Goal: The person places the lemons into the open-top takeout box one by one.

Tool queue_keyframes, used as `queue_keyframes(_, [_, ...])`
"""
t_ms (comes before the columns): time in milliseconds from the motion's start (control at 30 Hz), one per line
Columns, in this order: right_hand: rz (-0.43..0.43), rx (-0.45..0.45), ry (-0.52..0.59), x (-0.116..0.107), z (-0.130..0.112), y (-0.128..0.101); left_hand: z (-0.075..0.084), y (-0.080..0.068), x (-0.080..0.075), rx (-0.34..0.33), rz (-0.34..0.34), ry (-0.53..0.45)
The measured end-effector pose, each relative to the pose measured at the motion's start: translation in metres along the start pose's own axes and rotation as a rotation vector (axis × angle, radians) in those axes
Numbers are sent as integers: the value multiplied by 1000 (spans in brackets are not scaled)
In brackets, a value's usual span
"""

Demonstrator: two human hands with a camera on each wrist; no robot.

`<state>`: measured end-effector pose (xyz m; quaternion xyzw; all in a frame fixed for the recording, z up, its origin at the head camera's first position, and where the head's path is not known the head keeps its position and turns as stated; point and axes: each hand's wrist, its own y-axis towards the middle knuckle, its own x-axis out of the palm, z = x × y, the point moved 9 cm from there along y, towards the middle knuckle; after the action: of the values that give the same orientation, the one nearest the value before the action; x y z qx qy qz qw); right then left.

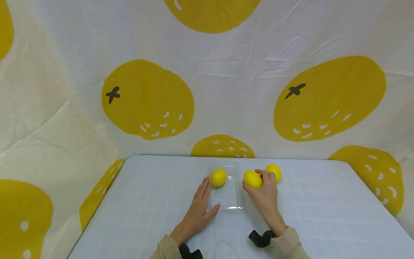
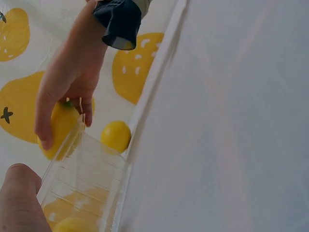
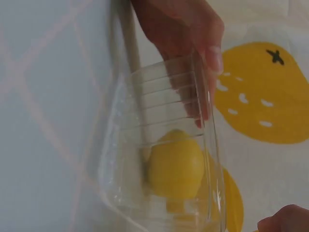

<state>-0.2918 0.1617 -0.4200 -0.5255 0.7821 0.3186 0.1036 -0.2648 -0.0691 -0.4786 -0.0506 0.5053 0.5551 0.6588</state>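
A clear plastic container (image 1: 227,198) stands on the table, with one lemon (image 1: 219,177) inside at its far left; the right wrist view shows this lemon (image 3: 176,169) through the ribbed wall. My left hand (image 1: 198,210) lies along the container's left side, fingers straight and thumb spread near the front corner. My right hand (image 1: 267,197) pinches a second lemon (image 1: 251,179) between thumb and fingers, just right of the container. In the left wrist view the held lemon (image 2: 60,131) overlaps the container's rim. Behind the right hand's fingers sits a third lemon (image 1: 274,171), partly hidden.
A pale checked cloth covers the table (image 1: 323,205). Right behind its far edge hangs a white curtain (image 1: 233,100) printed with large yellow fruit. Black wrist mounts (image 1: 260,239) jut out by both sleeves, close over the tabletop.
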Motion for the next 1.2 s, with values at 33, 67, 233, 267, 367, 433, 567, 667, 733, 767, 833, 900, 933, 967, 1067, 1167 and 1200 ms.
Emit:
queue_keyframes(33, [-2,5,-6,3,-4,0,0,0,0,1,0,1])
queue_keyframes(67, [-3,7,-15,6,-7,1,0,0,0,6,4,5])
queue_keyframes(233, [-16,12,-74,24,-22,1,2,0,-1,17,16,7])
queue_keyframes(267, [-25,13,-82,28,-24,1,2,0,-2,18,18,7])
queue_keyframes(367, [-45,5,-114,39,-27,-1,4,0,-2,24,22,-1])
queue_keyframes(433, [-43,-20,-139,45,-29,-3,4,0,-1,27,22,-9])
queue_keyframes(567, [-38,-104,-237,55,-32,-8,6,-1,1,40,25,-5])
queue_keyframes(667, [-38,-164,-296,61,-35,-11,7,-2,1,50,28,0])
queue_keyframes(733, [-46,-184,-319,64,-36,-13,8,-2,1,54,26,4])
queue_keyframes(767, [-49,-187,-325,65,-37,-13,8,-1,0,56,26,5])
queue_keyframes(833, [-58,-184,-337,66,-37,-14,8,-1,-1,62,30,9])
queue_keyframes(900, [-60,-190,-349,68,-38,-14,7,-1,-1,58,29,11])
queue_keyframes(933, [-58,-197,-355,69,-39,-14,7,-1,-1,57,29,13])
queue_keyframes(967, [-55,-204,-359,69,-40,-14,7,-1,-1,56,28,13])
queue_keyframes(1067, [-54,-230,-369,71,-41,-14,5,-1,0,43,20,13])
queue_keyframes(1167, [-73,-252,-381,74,-42,-14,4,-1,0,33,13,9])
queue_keyframes(1200, [-80,-258,-383,75,-42,-15,4,-1,0,33,12,7])
